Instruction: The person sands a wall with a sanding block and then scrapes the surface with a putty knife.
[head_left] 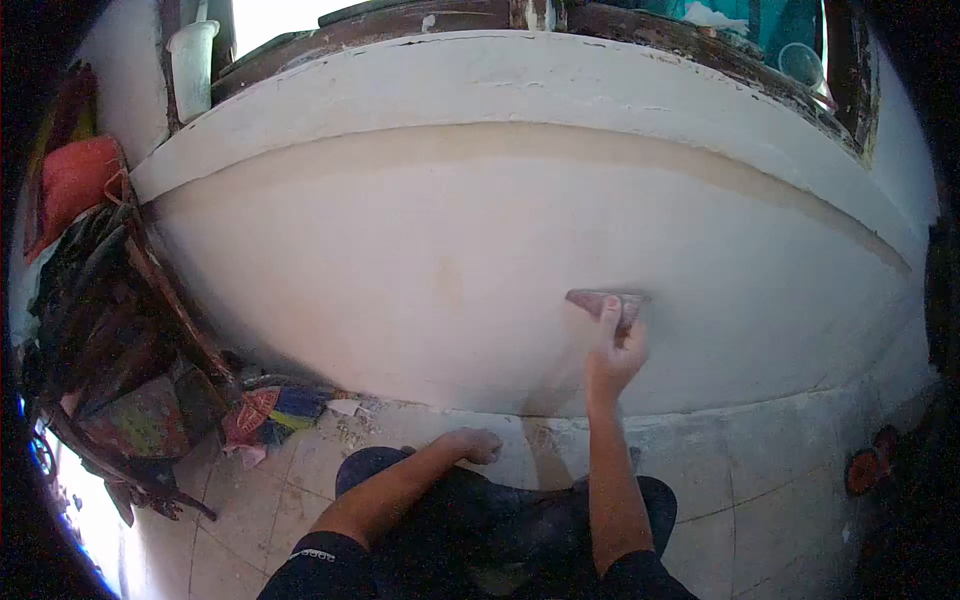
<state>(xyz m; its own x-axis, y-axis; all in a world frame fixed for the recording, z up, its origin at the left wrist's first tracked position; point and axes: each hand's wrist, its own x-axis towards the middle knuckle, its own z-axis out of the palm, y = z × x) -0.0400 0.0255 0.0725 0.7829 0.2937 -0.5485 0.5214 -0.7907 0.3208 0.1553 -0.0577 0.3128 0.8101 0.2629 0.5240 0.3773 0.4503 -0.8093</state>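
My right hand (616, 345) is closed on a folded piece of sandpaper (588, 301), reddish-brown with a pale dusty side. It presses the sandpaper against the white wall (420, 230), right of the middle, with my thumb on top. The wall is smooth and pale, with faint tan patches and a tan band along its upper edge. Lower down, my left hand (472, 446) rests by my knee in a loose fist, away from the wall. Nothing shows in its curled fingers.
Above the wall juts a white ledge (480, 80) with chipped paint. A white plastic container (192, 70) stands at its left end, a clear cup (798, 64) at its right. Piled clutter with a red sack (78, 180) fills the left. Debris lies on the tiled floor (700, 470).
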